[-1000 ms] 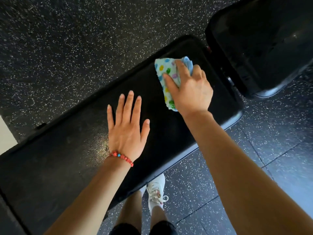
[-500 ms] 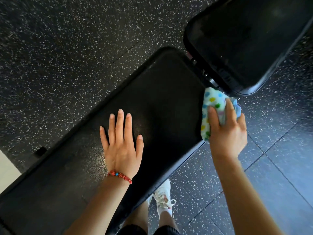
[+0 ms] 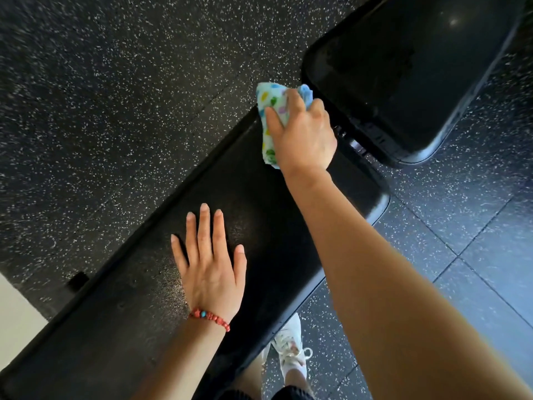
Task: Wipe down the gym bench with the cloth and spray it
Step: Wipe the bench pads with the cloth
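Note:
The black padded gym bench (image 3: 121,298) runs diagonally from the lower left to the upper right. My left hand (image 3: 212,267) lies flat on its middle, fingers apart, a red bead bracelet on the wrist. My right hand (image 3: 302,134) presses a white cloth with coloured dots (image 3: 271,108) onto the bench's far upper corner, next to the gap before the second black pad (image 3: 403,67). No spray bottle is in view.
Dark speckled rubber floor (image 3: 101,96) surrounds the bench. My white shoe (image 3: 290,345) stands on the floor beside the bench's near edge. A pale surface (image 3: 14,316) shows at the left edge.
My right hand has carried the cloth from the bench's near right edge up and left to its far corner. My left hand has stayed flat on the pad.

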The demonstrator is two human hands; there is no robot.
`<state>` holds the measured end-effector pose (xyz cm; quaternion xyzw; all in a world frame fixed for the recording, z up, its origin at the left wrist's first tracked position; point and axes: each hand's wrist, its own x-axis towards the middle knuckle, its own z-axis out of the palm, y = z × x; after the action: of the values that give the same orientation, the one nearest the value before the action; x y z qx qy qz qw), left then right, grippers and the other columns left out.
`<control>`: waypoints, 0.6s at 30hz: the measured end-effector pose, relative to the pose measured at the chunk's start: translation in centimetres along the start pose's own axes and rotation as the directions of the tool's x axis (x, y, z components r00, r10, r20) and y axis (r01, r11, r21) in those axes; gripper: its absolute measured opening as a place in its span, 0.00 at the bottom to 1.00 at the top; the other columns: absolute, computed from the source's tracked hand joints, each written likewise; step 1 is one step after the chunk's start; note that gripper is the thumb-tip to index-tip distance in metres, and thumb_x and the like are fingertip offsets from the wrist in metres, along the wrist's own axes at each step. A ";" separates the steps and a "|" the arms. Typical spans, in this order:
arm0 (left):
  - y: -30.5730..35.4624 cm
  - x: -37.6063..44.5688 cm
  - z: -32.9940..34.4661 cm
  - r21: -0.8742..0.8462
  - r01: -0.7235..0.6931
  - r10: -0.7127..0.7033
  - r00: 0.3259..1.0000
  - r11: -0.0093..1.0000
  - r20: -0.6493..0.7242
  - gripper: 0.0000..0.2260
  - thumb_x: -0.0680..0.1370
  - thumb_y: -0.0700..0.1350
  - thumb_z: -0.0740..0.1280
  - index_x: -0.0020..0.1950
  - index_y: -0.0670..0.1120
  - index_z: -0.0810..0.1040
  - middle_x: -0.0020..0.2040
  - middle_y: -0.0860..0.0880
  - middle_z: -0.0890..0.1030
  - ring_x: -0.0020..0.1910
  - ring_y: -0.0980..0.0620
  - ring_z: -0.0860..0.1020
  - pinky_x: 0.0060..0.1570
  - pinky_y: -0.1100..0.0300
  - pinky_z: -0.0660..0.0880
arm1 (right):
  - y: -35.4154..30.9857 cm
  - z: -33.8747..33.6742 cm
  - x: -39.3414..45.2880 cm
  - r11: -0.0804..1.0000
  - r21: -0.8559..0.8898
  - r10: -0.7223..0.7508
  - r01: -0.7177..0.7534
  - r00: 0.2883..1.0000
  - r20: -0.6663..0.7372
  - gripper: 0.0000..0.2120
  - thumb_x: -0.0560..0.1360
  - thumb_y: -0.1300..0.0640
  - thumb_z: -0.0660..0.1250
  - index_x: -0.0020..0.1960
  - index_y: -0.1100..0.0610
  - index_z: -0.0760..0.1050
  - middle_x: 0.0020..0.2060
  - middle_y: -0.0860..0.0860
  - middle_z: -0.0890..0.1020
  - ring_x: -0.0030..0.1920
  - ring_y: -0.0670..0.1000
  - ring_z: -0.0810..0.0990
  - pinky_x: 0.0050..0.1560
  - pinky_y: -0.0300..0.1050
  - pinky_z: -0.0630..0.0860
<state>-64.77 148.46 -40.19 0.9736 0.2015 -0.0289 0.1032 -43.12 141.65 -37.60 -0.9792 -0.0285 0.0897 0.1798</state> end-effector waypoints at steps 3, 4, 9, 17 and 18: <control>-0.1 0.0 0.0 -0.006 -0.004 0.004 1.000 1.000 0.006 0.25 0.78 0.51 0.54 0.72 0.40 0.61 0.73 0.40 0.62 0.72 0.40 0.57 0.69 0.39 0.52 | 1.6 -0.6 -0.7 0.999 -0.031 -0.034 0.034 0.999 0.020 0.26 0.77 0.38 0.54 0.70 0.51 0.63 0.55 0.56 0.73 0.56 0.56 0.73 0.42 0.46 0.68; 0.0 0.1 -0.1 -0.011 -0.004 0.004 1.000 1.000 0.012 0.25 0.78 0.51 0.54 0.72 0.40 0.61 0.73 0.40 0.62 0.72 0.40 0.58 0.68 0.38 0.52 | 2.4 -0.9 -1.2 0.999 -0.038 -0.024 0.025 0.999 0.024 0.27 0.77 0.38 0.54 0.70 0.51 0.63 0.55 0.57 0.74 0.56 0.57 0.73 0.42 0.46 0.67; 0.3 0.9 -0.7 -0.035 -0.026 0.028 0.998 0.999 0.056 0.25 0.77 0.51 0.53 0.71 0.40 0.61 0.73 0.40 0.62 0.72 0.39 0.58 0.69 0.38 0.51 | 7.4 -2.7 -5.4 0.992 -0.012 0.125 -0.126 0.991 -0.036 0.25 0.74 0.39 0.60 0.66 0.52 0.70 0.51 0.62 0.76 0.50 0.63 0.76 0.39 0.51 0.71; 3.4 6.0 -2.9 -0.124 -0.177 0.183 0.982 0.976 0.044 0.24 0.77 0.50 0.55 0.70 0.41 0.64 0.72 0.41 0.65 0.71 0.40 0.61 0.67 0.39 0.56 | 10.4 -5.6 -7.6 0.979 -0.085 0.193 -0.187 0.979 0.064 0.25 0.75 0.40 0.60 0.67 0.51 0.68 0.52 0.61 0.75 0.49 0.63 0.76 0.41 0.49 0.71; 3.8 6.7 -3.2 -0.119 -0.199 0.204 0.978 0.973 0.038 0.23 0.77 0.50 0.55 0.70 0.41 0.65 0.72 0.41 0.65 0.71 0.39 0.62 0.67 0.39 0.57 | 10.3 -5.8 -7.3 0.976 -0.066 0.213 -0.208 0.974 0.080 0.25 0.74 0.40 0.61 0.67 0.49 0.69 0.52 0.60 0.75 0.49 0.62 0.76 0.41 0.49 0.70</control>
<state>-57.01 148.31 -36.97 0.9805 0.1004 -0.0310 0.1662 -49.00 129.37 -34.69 -0.9766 0.0651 0.1500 0.1396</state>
